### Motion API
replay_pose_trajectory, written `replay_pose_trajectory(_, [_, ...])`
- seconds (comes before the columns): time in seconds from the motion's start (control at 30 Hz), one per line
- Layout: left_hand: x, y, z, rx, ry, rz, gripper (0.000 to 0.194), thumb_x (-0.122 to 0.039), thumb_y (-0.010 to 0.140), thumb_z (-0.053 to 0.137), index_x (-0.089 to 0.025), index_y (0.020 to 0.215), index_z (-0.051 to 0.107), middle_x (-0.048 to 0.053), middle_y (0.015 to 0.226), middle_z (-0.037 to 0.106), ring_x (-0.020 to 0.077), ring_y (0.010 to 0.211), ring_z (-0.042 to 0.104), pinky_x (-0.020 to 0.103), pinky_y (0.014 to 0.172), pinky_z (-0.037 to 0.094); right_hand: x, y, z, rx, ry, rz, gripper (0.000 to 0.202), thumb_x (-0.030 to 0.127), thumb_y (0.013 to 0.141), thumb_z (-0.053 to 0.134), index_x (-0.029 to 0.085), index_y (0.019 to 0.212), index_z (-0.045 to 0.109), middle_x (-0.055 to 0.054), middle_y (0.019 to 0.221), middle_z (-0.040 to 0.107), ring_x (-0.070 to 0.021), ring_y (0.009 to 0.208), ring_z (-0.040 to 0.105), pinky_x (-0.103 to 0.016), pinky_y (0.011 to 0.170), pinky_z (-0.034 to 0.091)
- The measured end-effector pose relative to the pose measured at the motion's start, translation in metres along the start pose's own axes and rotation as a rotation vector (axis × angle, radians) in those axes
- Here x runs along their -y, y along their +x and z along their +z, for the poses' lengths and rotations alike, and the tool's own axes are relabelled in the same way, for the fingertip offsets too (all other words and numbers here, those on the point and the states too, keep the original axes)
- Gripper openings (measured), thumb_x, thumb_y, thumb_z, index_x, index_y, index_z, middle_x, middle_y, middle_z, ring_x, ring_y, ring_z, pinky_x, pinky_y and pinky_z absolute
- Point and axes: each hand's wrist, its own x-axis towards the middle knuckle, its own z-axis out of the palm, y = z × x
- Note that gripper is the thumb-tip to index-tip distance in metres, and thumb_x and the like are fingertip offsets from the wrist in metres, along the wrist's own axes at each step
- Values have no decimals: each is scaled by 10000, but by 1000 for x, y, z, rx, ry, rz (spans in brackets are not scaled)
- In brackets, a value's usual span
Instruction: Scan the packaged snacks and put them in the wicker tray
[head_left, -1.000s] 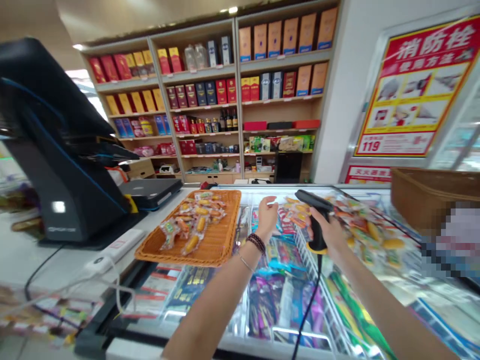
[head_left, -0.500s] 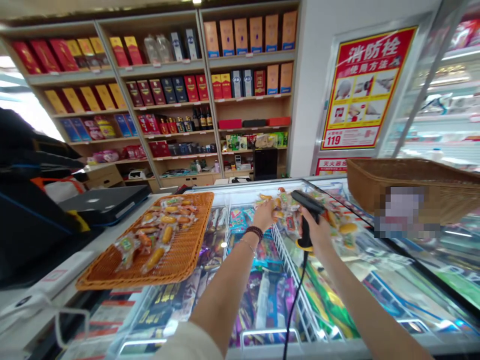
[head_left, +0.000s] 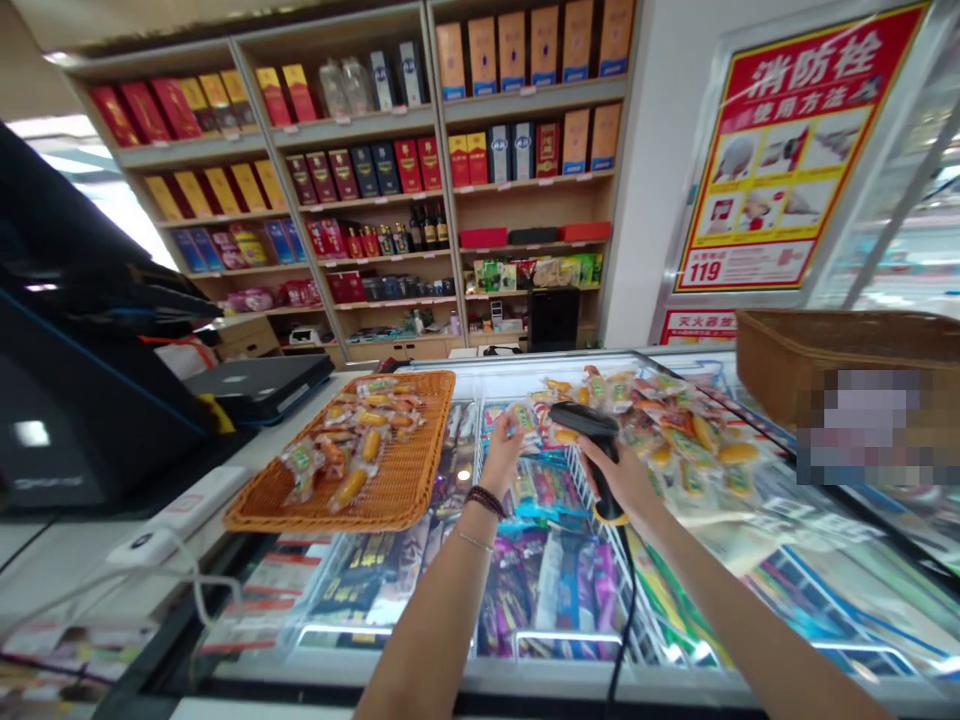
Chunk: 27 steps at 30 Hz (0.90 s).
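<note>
My right hand (head_left: 619,470) grips a black barcode scanner (head_left: 592,428) by its handle, its head pointing left and its cable hanging down over the freezer. My left hand (head_left: 502,455), with a dark beaded bracelet at the wrist, pinches a small wrapped snack (head_left: 525,425) just left of the scanner's head. Beyond and to the right of the scanner, a pile of wrapped snacks (head_left: 679,435) lies on the glass freezer top. More wrapped snacks (head_left: 371,445) lie in the orange woven tray (head_left: 405,495) on the left.
A brown wicker basket (head_left: 780,365) stands at the right. Under the glass (head_left: 375,650) are wire baskets of packaged goods. On the left are a black screen (head_left: 75,400), a dark flat device (head_left: 259,385) and white cables. Shelves of boxes and a red poster stand behind.
My left hand has come away from the pile toward me with a snack. The scanner's head has moved left, nearer that hand. The view has shifted left.
</note>
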Motion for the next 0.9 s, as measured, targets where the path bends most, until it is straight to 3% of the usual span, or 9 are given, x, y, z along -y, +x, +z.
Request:
replay_pose_trajectory(0.13, [-8,1,-9,-62,-124,-61,582,-273,739,853,-245,1278,635,106,1283,673,211,975,732,344,855,581,-6,-2,4,21,-71,38,510,705,766,709,247,626,532,26,417,518,-138,327,463,-270,352,352])
replay_pose_trajectory(0.4, [-13,4,-12,-141,-167,-51,565,-217,757,824,-246,1282,619,96,1198,700,195,937,740,371,887,592,6,-15,10,51,-335,10,506,695,824,641,252,615,515,20,365,506,-141,317,475,-262,394,357])
replay_pose_trajectory(0.67, [-15,2,-11,-171,-154,-2,541,-218,764,796,-228,1276,619,102,1204,696,178,900,725,325,818,582,19,-24,13,78,-451,1,447,642,867,593,255,657,517,27,374,515,-147,338,488,-269,442,389])
replay_pose_trajectory(0.9, [-17,0,-12,-153,-129,18,572,-259,746,825,-243,1281,624,116,1244,684,218,990,731,356,866,576,21,-26,14,96,-507,-30,425,622,882,559,258,666,521,23,378,522,-163,351,519,-285,472,408])
